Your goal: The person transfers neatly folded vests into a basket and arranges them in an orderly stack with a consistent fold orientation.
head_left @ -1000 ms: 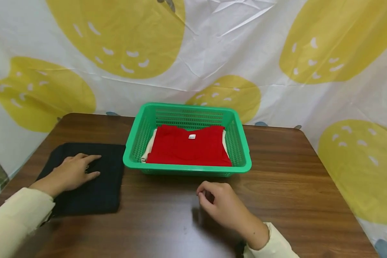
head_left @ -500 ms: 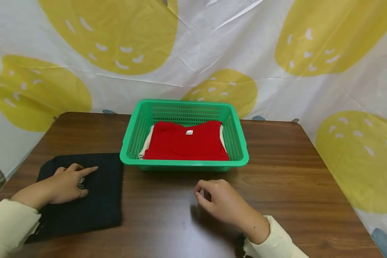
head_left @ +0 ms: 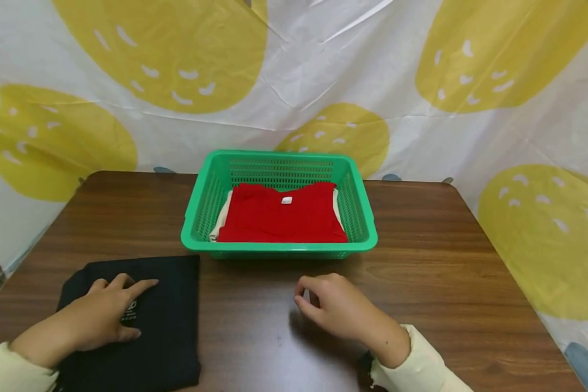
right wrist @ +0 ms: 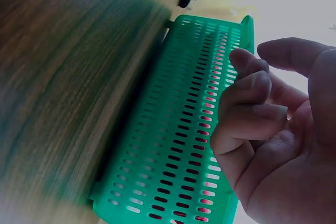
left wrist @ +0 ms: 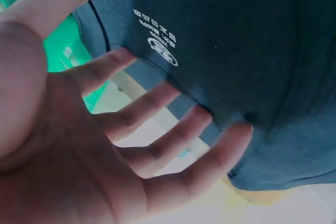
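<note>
While L hand [head_left: 95,316] is resting on black cloth [head_left: 169,321]: fingers are lying spread & slightly bent, tips touching fabric, thumb well apart from index; it's having hold of nothing.
Black cloth: lying folded flat on brown table [head_left: 446,272], person's L side, just beside near-L corner of green basket [head_left: 279,247]; can't tell if touching.
White print [left wrist: 163,51]: showing on cloth by L fingers, too small to read.
R hand [head_left: 340,307]: hanging in front of basket, fingers loosely curled, thumb nr index, holding nothing; can't tell if underside's touching table.
Green basket: standing centre, nr far edge, carrying folded red garment [head_left: 284,220] w/ white tag [head_left: 286,200] up top.
Cream cloth [head_left: 220,220]: peeking out both sides under red.
Sleeves [head_left: 416,362]: pale, covering both forearms.
Backdrop [head_left: 294,71]: white sheet w/ yellow fruit prints, hanging behind table.
</note>
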`<state>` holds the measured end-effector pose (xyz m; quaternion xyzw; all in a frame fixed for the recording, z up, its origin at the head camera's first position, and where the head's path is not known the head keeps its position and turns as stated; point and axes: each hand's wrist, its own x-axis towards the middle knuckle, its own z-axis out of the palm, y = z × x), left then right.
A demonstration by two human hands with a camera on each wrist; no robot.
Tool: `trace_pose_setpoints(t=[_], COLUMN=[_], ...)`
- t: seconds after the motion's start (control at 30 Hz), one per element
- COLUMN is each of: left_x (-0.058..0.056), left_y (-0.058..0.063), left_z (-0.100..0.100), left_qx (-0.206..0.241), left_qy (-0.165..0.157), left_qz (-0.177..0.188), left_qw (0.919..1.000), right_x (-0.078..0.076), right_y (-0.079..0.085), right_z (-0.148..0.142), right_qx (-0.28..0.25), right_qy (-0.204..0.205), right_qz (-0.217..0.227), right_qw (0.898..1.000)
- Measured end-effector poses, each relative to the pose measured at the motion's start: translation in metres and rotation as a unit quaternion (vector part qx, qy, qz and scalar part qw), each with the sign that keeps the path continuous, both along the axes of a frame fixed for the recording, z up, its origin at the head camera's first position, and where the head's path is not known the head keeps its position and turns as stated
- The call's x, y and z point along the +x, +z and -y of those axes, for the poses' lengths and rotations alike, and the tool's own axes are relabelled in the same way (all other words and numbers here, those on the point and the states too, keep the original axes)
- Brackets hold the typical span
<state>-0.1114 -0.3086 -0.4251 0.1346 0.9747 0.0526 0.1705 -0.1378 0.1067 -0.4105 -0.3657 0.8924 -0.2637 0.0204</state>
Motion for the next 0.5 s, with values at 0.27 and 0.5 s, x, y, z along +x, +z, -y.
trace_pose_setpoints(t=[0.27,0.5], left_x=[0.013,0.015], left_y=[-0.002,-0.004], left_z=[-0.027,-0.045], left_qx=[-0.037,-0.038], left_qy=[-0.008,-0.030], left_qz=[-0.017,-0.035], left_qw=[0.9992,0.9982], right_x=[-0.001,0.000], right_y=[-0.001,-0.001], right_z=[-0.001,-0.002], right_qx=[0.030,0.051], right_qy=[0.004,0.000], right_qz=[0.004,0.003], right_qw=[1.000,0.999])
